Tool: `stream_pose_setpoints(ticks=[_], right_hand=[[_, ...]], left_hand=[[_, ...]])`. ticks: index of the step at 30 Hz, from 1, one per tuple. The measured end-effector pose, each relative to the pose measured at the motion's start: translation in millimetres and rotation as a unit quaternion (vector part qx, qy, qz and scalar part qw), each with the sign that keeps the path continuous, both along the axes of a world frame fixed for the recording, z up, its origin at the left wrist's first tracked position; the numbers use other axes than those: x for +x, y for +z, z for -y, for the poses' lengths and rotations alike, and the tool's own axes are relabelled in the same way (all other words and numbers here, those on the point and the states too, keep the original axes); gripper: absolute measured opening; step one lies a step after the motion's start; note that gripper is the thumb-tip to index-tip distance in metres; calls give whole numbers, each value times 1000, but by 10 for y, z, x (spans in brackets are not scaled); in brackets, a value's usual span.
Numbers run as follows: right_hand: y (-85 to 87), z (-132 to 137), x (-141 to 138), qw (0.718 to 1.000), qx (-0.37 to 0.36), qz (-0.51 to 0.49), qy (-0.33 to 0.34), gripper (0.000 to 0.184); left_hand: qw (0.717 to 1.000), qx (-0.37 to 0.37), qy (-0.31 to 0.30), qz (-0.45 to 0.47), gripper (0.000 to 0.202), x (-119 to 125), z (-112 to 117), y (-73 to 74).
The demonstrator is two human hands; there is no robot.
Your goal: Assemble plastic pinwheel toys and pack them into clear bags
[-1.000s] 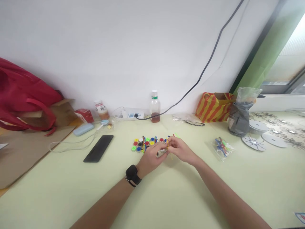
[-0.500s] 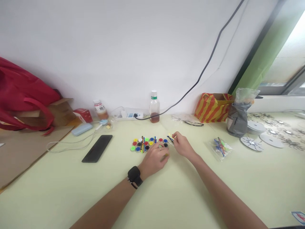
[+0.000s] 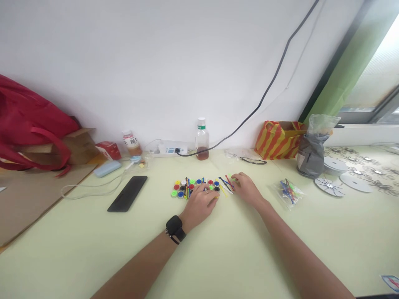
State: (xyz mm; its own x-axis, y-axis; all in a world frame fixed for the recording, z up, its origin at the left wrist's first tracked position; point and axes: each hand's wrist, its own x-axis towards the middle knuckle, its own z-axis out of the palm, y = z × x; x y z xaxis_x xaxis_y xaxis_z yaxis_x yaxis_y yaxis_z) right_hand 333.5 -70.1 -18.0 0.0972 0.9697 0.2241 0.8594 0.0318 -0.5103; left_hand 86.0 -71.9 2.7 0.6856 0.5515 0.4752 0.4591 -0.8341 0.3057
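Observation:
My left hand [image 3: 201,202], with a black watch on its wrist, rests over the right part of a cluster of small round coloured discs [image 3: 181,194]. Its fingers are curled, with a bit of yellow by the fingertips; what they hold is hidden. Several thin plastic arrows [image 3: 187,187] lie across the discs. To the right of the discs, loose arrows [image 3: 225,184] in blue, black, red, white and yellow lie fanned out. Beside them my right hand [image 3: 246,189] has its thumb and fingers closed together, with a small green arrow tip [image 3: 230,176] showing at the fingertips.
A clear bag of arrows [image 3: 289,193] lies to the right, near spoked white discs [image 3: 329,187]. A black phone [image 3: 127,194] lies left. Behind stand a bottle [image 3: 202,141], a power strip [image 3: 170,150], glasses [image 3: 253,161] and a striped bag [image 3: 274,141].
My right hand has moved slightly right, away from the blue arrow. More loose arrows, including a red one, now show beside it. My left hand has shifted slightly left.

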Motion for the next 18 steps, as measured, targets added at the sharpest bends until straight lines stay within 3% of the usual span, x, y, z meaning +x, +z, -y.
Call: stream_pose_setpoints(ticks=[4,7,13,18], right_hand=[[-23,7,-173,998,40,-11,52,25],[5,45,-291,994,58,15,87,24],[75,113,-283,994,36,19,98,14],[130,203,-369,995,7,9,99,12]], left_hand=[[1000,-4,-1,23,18,-4,13,47],[998,2,34,51,24,-18,8,76],[998,8,49,24,16,-22,-13,54],[993,14,113,13,30,-60,-28,101]])
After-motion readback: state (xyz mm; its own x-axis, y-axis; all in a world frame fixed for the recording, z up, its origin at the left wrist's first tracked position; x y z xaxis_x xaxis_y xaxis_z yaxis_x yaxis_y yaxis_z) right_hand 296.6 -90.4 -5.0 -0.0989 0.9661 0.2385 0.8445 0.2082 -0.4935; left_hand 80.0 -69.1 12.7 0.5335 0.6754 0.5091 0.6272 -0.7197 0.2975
